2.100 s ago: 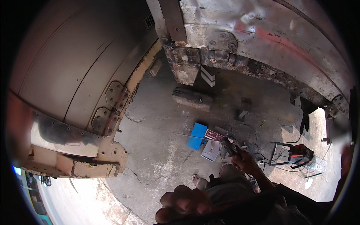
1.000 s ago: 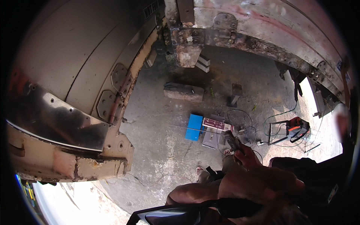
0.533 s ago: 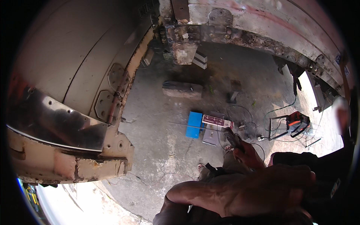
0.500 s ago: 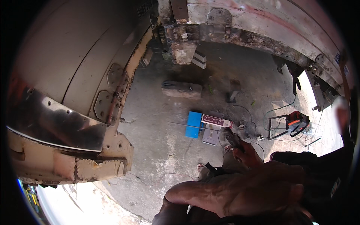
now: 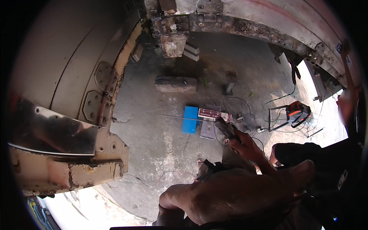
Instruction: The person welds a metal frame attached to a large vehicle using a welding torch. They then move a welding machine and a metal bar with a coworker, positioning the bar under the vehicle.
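Note:
My right hand (image 5: 242, 143) is closed round a dark welding electrode holder (image 5: 226, 127), below the middle of the view. A long thin electrode rod (image 5: 174, 116) sticks out of the holder to the left, crossing in front of a blue box (image 5: 190, 119). My bent left arm (image 5: 218, 195) lies across the lower part of the view, elbow at the left. Its hand is lost in shadow at the lower right, so its fingers cannot be made out. A white and maroon box (image 5: 214, 114) and a flat grey case (image 5: 208, 131) lie on the floor behind the holder.
A large beige metal panel with hinges (image 5: 92, 107) fills the left. Rusty metal framework (image 5: 245, 28) curves across the top. On the concrete floor are a stone block (image 5: 176, 85), cables (image 5: 249, 109) and an orange and black machine (image 5: 298, 114). Dark cloth and a blurred limb (image 5: 347, 107) are at right.
The whole view has shifted, so the surroundings sit further left and higher. My right hand has moved slightly up and left with the electrode holder and rod.

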A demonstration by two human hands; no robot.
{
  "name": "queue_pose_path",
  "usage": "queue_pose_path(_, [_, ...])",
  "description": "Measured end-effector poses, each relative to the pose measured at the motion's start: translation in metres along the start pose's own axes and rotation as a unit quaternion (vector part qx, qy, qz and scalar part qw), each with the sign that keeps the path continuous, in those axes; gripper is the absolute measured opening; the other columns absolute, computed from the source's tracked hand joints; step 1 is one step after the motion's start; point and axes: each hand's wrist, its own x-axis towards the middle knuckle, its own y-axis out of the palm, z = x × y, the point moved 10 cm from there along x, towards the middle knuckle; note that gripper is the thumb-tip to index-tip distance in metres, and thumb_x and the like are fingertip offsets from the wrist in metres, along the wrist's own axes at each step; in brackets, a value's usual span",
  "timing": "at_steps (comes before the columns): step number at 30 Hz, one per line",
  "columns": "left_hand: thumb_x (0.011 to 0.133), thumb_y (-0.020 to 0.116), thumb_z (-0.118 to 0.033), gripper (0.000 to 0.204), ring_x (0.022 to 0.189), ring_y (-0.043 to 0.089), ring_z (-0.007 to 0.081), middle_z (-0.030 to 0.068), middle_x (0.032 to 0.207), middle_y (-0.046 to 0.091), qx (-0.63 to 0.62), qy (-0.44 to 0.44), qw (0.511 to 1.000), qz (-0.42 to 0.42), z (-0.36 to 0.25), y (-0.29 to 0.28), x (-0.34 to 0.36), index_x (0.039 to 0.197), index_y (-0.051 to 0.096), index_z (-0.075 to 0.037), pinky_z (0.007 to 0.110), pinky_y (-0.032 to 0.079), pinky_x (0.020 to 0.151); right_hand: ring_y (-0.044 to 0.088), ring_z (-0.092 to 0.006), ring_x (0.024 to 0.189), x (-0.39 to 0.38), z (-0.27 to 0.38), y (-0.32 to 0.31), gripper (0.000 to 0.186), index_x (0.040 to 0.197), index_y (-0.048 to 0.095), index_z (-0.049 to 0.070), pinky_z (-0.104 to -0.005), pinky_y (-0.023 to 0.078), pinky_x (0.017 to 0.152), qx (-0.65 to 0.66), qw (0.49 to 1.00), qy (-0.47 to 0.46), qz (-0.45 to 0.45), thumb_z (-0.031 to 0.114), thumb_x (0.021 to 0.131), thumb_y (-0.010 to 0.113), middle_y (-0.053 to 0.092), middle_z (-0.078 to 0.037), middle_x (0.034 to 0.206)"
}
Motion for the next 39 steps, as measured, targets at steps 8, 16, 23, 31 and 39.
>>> queue_pose_path(8, [0.105,0.062,-0.036,0.041,0.110,0.071,0.0399,0.0295,0.113,0.072,0.040,-0.016,0.999,0.010,-0.011,0.005,0.003,0.121,0.066,0.002,0.050,0.057,0.098,0.054,-0.0063,0.061,-0.005,0.004,0.000,0.048,0.123,0.059,0.001,-0.0270,0.044,0.057,0.025,0.999,-0.034,0.001,0.046,0.108,0.056,0.061,0.001,0.075])
queue_pose_path(16, [0.104,0.064,-0.034,0.039,0.109,0.072,0.0395,0.0289,0.112,0.073,0.062,-0.023,0.998,0.018,-0.006,0.008,0.007,0.120,0.067,0.002,0.049,0.058,0.097,0.059,-0.0154,0.067,-0.005,0.015,-0.010,0.040,0.109,0.059,0.001,-0.0349,0.046,0.064,0.057,0.998,-0.007,-0.025,0.041,0.106,0.058,0.061,-0.006,0.073])
queue_pose_path(23, [0.103,0.066,-0.032,0.038,0.108,0.073,0.0392,0.0285,0.110,0.074,0.093,-0.018,0.995,0.015,-0.012,0.015,0.007,0.118,0.068,0.003,0.049,0.058,0.097,0.060,-0.0181,0.068,0.012,0.064,-0.042,0.032,0.113,0.058,-0.001,-0.0354,0.047,0.066,-0.051,0.989,-0.125,-0.054,0.029,0.104,0.063,0.059,-0.008,0.075])
queue_pose_path(31, [0.103,0.069,-0.031,0.037,0.107,0.074,0.0389,0.0279,0.109,0.075,0.111,-0.008,0.994,0.008,-0.011,0.013,0.001,0.116,0.070,0.003,0.048,0.059,0.097,0.069,-0.0357,0.078,0.048,0.159,-0.076,0.039,0.121,0.060,-0.001,-0.0440,0.053,0.070,-0.242,0.911,-0.300,-0.148,0.027,0.099,0.074,0.068,-0.020,0.093])
queue_pose_path(39, [0.102,0.071,-0.029,0.035,0.107,0.075,0.0385,0.0274,0.107,0.076,0.147,0.010,0.989,-0.011,-0.021,0.021,0.000,0.115,0.071,0.004,0.048,0.060,0.096,0.070,-0.0415,0.084,0.095,0.187,-0.080,0.044,0.123,0.061,0.000,-0.0478,0.054,0.074,-0.326,0.879,-0.301,-0.178,0.037,0.102,0.069,0.069,-0.022,0.097])
